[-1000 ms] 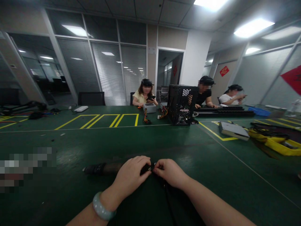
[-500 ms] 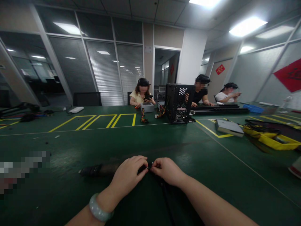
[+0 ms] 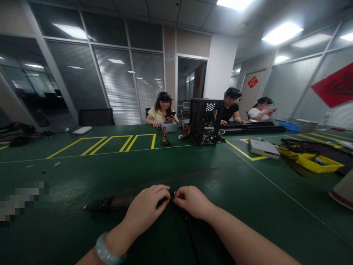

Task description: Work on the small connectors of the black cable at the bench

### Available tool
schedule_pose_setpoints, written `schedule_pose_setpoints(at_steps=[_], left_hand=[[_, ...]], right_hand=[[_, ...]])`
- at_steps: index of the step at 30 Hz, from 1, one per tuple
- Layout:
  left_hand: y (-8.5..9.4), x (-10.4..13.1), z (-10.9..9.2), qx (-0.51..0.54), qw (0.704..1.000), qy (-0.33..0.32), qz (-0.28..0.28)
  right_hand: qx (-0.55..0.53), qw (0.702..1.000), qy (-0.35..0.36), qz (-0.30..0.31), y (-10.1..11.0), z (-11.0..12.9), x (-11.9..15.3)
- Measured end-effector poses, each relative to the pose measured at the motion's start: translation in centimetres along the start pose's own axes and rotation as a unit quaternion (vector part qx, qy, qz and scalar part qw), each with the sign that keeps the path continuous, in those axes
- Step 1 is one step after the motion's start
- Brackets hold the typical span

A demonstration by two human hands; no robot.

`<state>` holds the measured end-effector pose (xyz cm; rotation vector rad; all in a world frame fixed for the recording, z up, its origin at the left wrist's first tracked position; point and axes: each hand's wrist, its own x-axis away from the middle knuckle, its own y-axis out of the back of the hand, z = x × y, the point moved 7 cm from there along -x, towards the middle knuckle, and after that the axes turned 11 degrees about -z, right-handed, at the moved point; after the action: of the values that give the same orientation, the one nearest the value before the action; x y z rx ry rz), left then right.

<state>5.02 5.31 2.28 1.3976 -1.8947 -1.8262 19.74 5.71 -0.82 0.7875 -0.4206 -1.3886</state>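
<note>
A dark electric screwdriver (image 3: 110,204) lies across the green table, its narrow tip pointing left. My left hand (image 3: 149,202) is closed over its rear end, with thumb and fingers curled round it. Close beside, my right hand (image 3: 191,200) pinches the end of a black cable (image 3: 190,232), which runs down toward the near edge. The fingertips of both hands are almost together at the tool's rear end. Whether the cable's plug sits in the tool cannot be made out, since my fingers cover it.
Further back stand a black computer case (image 3: 206,121) and a grey power supply (image 3: 168,127). To the right are a flat silver box (image 3: 264,148) and a yellow tray (image 3: 321,165) with cables. Several people sit at the far side. A whitish object (image 3: 343,191) stands at the right edge.
The view has turned slightly to the right, so the background sits further left. My hands keep nearly the same pose at the tool's rear end, with only small finger movement.
</note>
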Motion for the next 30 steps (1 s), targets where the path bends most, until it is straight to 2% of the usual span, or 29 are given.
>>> schedule_pose_setpoints(at_steps=[2,7,13,19,25,30], left_hand=[[-0.02,-0.01,-0.05,0.001,1.0,-0.004,-0.001],[-0.02,0.04,0.54,0.003,0.999,0.035,-0.016],[-0.23,0.0,-0.01,0.002,1.0,-0.005,0.003],[-0.02,0.09,0.57,0.004,0.999,0.031,-0.02],[-0.14,0.16,-0.04,-0.001,1.0,-0.024,-0.006],[0.02,0.28,0.6,-0.001,0.999,0.021,-0.032]], right_hand=[[0.004,1.0,0.002,-0.001,-0.03,-0.01,-0.02],[0.003,1.0,0.006,-0.001,-0.11,-0.15,-0.05],[0.009,1.0,0.01,-0.005,0.03,-0.11,-0.06],[0.009,1.0,-0.002,0.007,-0.31,-0.4,-0.11],[0.018,1.0,0.001,0.004,-0.23,-0.24,-0.2],[0.018,1.0,0.0,0.011,-0.15,-0.09,-0.19]])
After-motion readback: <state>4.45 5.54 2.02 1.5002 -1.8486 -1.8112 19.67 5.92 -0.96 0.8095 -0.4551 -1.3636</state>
